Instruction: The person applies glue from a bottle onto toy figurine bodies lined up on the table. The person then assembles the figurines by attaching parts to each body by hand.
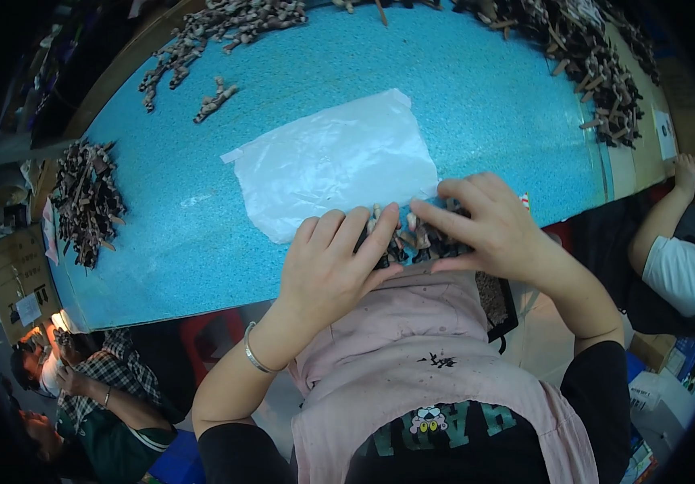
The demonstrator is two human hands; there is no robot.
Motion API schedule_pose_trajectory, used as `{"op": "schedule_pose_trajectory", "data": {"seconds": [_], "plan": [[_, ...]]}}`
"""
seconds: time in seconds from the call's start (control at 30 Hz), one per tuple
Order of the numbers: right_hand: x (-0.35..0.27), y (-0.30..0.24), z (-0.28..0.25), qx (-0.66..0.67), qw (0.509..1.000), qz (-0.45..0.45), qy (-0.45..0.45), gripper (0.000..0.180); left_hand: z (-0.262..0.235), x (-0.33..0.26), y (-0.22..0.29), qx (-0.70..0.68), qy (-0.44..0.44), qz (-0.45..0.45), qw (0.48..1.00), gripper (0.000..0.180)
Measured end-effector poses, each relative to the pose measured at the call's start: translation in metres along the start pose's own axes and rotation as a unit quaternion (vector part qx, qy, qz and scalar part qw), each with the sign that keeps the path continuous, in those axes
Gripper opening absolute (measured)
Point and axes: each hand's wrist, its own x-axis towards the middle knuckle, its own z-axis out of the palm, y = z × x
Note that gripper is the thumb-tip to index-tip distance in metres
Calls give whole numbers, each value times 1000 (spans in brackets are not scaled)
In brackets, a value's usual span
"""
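Note:
Several small figurines (418, 237), brown, tan and black, stand side by side in a row at the table's near edge, between my two hands. My left hand (327, 262) grips the left end of the row, its thumb in front and its fingers curled over the far side. At the other end my right hand (488, 226) presses in, with its index finger along the top and the thumb on the near side. My fingers hide part of the row. Just beyond lies a flat, clear-white plastic bag (323, 161), its near edge close to both hands.
The blue tabletop (178, 242) carries a pile of dark figurines (85, 202) at the left, lighter ones (235, 24) at the far left, and another dark heap (597, 73) at the far right. One loose piece (214, 101) lies apart. Other people sit at both sides.

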Motion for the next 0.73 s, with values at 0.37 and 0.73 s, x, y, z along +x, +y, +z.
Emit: {"op": "schedule_pose_trajectory", "data": {"seconds": [0.37,0.73], "plan": [[60,-37,22,8,1000,-24,12,71,-30,-36,-51,18,9,14,1000,67],[68,-37,28,9,1000,-15,-6,85,-44,-42,-57,-11,-61,-15,998,73]]}}
